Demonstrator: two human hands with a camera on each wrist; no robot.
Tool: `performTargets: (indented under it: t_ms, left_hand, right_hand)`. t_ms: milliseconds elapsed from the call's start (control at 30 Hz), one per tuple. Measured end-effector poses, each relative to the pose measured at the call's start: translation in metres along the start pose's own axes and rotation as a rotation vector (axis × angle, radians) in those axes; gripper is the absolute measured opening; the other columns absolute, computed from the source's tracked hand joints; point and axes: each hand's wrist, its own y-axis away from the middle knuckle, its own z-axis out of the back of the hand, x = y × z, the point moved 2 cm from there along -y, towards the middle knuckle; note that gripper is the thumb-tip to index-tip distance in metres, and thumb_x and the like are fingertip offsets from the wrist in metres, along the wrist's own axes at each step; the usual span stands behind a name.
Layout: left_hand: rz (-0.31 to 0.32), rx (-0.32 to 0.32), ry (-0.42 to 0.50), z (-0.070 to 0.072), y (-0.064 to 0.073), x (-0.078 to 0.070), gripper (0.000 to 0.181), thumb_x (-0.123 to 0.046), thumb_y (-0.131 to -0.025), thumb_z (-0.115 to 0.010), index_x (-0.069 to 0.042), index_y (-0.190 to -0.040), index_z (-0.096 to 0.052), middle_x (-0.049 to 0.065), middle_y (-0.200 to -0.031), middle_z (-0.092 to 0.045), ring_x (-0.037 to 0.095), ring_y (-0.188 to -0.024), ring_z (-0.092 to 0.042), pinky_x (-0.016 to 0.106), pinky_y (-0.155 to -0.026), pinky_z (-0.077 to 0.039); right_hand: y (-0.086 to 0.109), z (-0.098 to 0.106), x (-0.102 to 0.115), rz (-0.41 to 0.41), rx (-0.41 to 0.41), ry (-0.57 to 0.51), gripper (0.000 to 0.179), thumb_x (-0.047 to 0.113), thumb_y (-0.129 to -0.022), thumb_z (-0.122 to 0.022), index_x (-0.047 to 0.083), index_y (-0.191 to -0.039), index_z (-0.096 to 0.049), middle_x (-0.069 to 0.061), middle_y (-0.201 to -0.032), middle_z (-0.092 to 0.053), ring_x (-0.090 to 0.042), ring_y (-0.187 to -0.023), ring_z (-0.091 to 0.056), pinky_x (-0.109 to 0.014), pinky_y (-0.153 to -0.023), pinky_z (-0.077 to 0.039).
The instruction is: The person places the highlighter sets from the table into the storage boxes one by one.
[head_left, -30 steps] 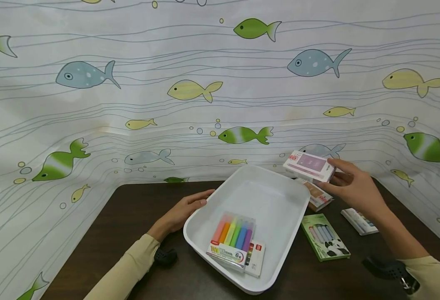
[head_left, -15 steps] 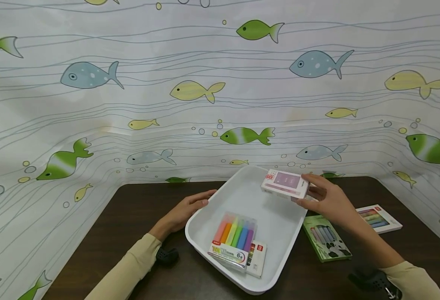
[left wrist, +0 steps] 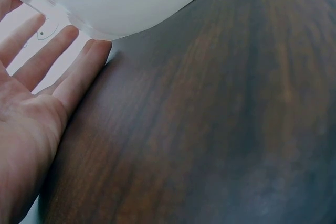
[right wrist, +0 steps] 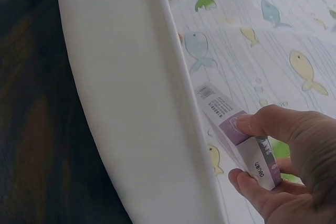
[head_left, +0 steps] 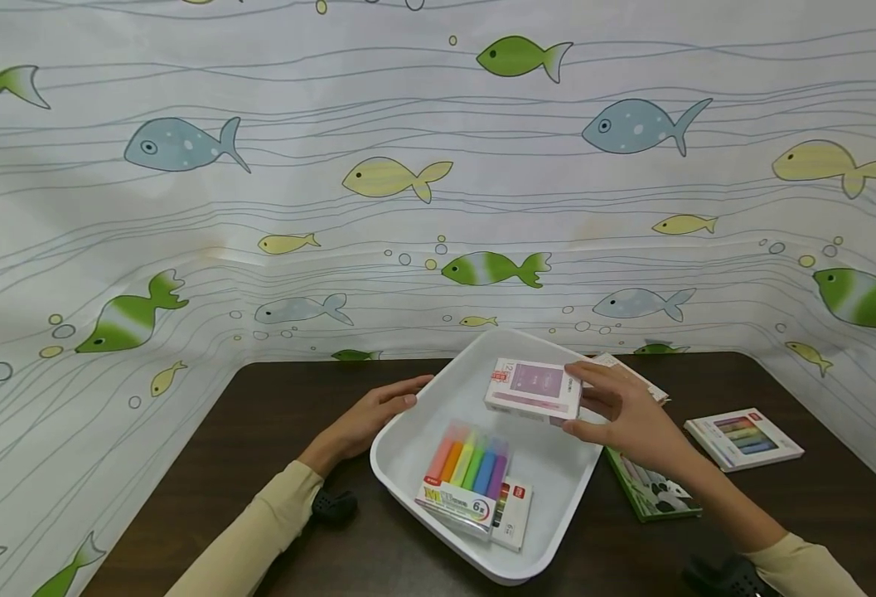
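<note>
My right hand (head_left: 620,414) pinches one end of a small white and purple box (head_left: 530,388), over the far half of a white plastic tray (head_left: 400,477). In the right wrist view that box (right wrist: 231,119) stands above the tray rim, thumb on one face and fingers on the other. The left hand (head_left: 370,417) rests its straight fingers against the tray's left side; in the left wrist view the fingers (left wrist: 86,72) touch the tray's outer wall. Inside the tray, a clear pack of coloured highlighters (head_left: 467,473) overlaps a white box (head_left: 512,516).
To the tray's right, a green panda box (head_left: 657,493) lies partly behind the right forearm. Farther right is a white box with coloured sticks pictured (head_left: 745,439). Another white box (head_left: 631,373) shows behind the right hand. A fish-print curtain (head_left: 408,232) borders the dark wooden table (head_left: 258,439).
My right hand has carried the purple box left and down, from beyond the tray's right rim to over its inside. The left hand stays at the tray's side.
</note>
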Motion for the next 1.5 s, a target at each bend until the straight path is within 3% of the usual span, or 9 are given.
performTargets:
  t_ms: [200, 400, 900, 1100, 1367, 1500]
  left_hand:
    - [0.004, -0.004, 0.004, 0.001, 0.0, 0.001, 0.05, -0.026, -0.109, -0.052, -0.023, -0.157, -0.042, 0.01, -0.154, -0.045, 0.035, -0.128, -0.055, 0.048, -0.093, -0.054]
    - [-0.007, 0.008, -0.003, 0.002, 0.0, 0.002, 0.049, -0.025, -0.109, -0.051, -0.023, -0.158, -0.042, 0.01, -0.154, -0.045, 0.035, -0.127, -0.056, 0.048, -0.092, -0.054]
    - [-0.008, 0.012, -0.006, 0.001, -0.001, 0.0, 0.049, -0.025, -0.109, -0.051, -0.023, -0.157, -0.042, 0.009, -0.155, -0.045, 0.035, -0.129, -0.054, 0.048, -0.094, -0.053]
    - [-0.002, 0.009, -0.002, 0.001, 0.0, 0.0, 0.049, -0.026, -0.109, -0.052, -0.023, -0.157, -0.043, 0.009, -0.154, -0.045, 0.035, -0.128, -0.055, 0.048, -0.094, -0.053]
    - [-0.003, 0.021, 0.001, 0.0, 0.001, 0.001, 0.051, -0.024, -0.109, -0.051, -0.019, -0.159, -0.04, 0.011, -0.156, -0.043, 0.034, -0.129, -0.054, 0.046, -0.095, -0.053]
    - [-0.01, 0.019, 0.004, 0.0, 0.001, 0.0, 0.05, -0.025, -0.109, -0.052, -0.021, -0.158, -0.042, 0.01, -0.155, -0.044, 0.035, -0.13, -0.054, 0.047, -0.095, -0.053]
  right_hand:
    - [0.0, -0.009, 0.004, 0.055, 0.021, -0.022, 0.081, 0.013, -0.082, -0.088, -0.005, -0.149, -0.046, -0.021, -0.153, -0.041, -0.042, -0.126, -0.057, -0.042, -0.094, -0.05]
    - [0.001, -0.013, 0.004, 0.06, 0.042, -0.038, 0.08, 0.011, -0.084, -0.086, -0.008, -0.149, -0.044, -0.025, -0.152, -0.039, -0.043, -0.127, -0.055, -0.04, -0.096, -0.05]
    - [0.002, -0.015, 0.0, 0.047, -0.01, 0.071, 0.077, 0.007, -0.08, -0.088, -0.011, -0.144, -0.049, -0.023, -0.145, -0.046, -0.038, -0.121, -0.059, -0.039, -0.096, -0.051]
    - [0.002, -0.018, 0.001, 0.064, -0.005, 0.131, 0.076, 0.009, -0.079, -0.089, -0.01, -0.142, -0.052, -0.023, -0.145, -0.048, -0.038, -0.119, -0.061, -0.045, -0.094, -0.052]
    - [0.002, -0.018, -0.005, 0.076, -0.016, 0.327, 0.075, 0.02, -0.076, -0.091, -0.001, -0.14, -0.059, -0.017, -0.147, -0.052, -0.041, -0.13, -0.05, -0.059, -0.092, -0.051]
    - [0.001, -0.017, -0.006, 0.096, -0.002, 0.351, 0.082, 0.029, -0.076, -0.092, 0.006, -0.146, -0.056, -0.016, -0.153, -0.044, -0.045, -0.138, -0.038, -0.069, -0.102, -0.036]
